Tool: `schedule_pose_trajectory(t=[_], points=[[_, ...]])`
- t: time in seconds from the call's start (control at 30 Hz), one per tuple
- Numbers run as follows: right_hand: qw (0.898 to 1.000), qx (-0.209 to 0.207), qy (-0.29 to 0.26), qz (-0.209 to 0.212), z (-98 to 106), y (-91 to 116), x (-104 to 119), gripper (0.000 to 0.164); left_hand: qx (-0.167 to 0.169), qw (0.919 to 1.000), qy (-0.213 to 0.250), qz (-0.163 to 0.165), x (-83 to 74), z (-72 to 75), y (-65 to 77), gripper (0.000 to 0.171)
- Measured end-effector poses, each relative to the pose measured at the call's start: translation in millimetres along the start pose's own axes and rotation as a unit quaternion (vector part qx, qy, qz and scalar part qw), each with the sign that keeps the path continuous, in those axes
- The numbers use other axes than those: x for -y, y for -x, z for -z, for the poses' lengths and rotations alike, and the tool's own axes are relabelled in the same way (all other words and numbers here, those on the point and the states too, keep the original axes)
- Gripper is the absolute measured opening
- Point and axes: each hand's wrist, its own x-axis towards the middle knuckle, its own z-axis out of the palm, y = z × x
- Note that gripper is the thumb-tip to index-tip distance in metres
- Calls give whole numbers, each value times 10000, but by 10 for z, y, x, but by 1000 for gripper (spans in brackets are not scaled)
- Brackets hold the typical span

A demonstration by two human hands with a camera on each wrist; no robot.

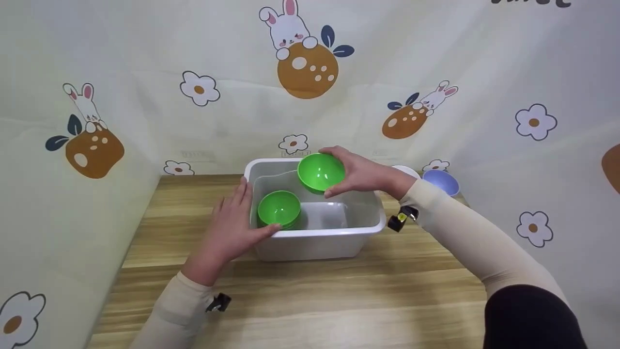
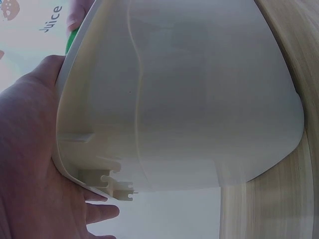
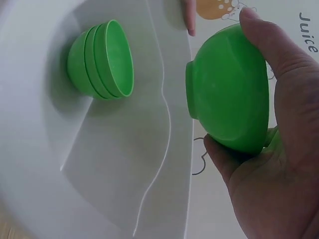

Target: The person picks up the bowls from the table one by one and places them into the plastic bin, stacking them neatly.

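My right hand (image 1: 361, 172) grips a green bowl (image 1: 320, 173) by its rim, above the back part of a white plastic bin (image 1: 310, 242). The right wrist view shows the held bowl tipped on its side, thumb and fingers on opposite sides of it. Inside the bin, at the left end, stands a stack of green bowls (image 3: 102, 62), with three rims visible. My left hand (image 1: 230, 225) rests on the bin's front left corner, fingers stretched along the left rim and thumb on the front rim. In the left wrist view the bin's outer wall (image 2: 199, 89) fills most of the picture.
Right of the bin, near the back wall, sit a blue bowl (image 1: 441, 182) and a white round item (image 1: 406, 170), partly hidden by my right arm. A printed cloth (image 1: 232, 126) rises behind and on both sides of the wooden table (image 1: 310, 300).
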Motion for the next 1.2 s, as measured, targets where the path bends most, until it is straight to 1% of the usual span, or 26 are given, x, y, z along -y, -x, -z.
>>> schedule_pose_trajectory(t=[0.17,0.27,0.47,0.57,0.73,0.93,1.2], points=[[9998,104,143,10,-54,-105,-20,115,-9,10000,-18,7,0,3,-3,133],[9997,183,140,48,-85,-160,-19,115,21,10000,-39,12,2,5,-1,135],[9993,298,116,187,-117,-275,11,114,-26,10000,-11,-10,-8,16,6,135],[9991,357,128,211,-132,-331,13,114,23,10000,-55,1,-10,14,7,137],[9987,428,54,281,-180,-417,0,113,44,10000,-20,10,-3,5,9,135],[9980,441,25,441,-269,-505,-21,114,46,10000,0,21,-4,2,9,129],[9975,424,31,557,-370,-601,-31,114,41,10000,-21,54,7,-17,3,131]])
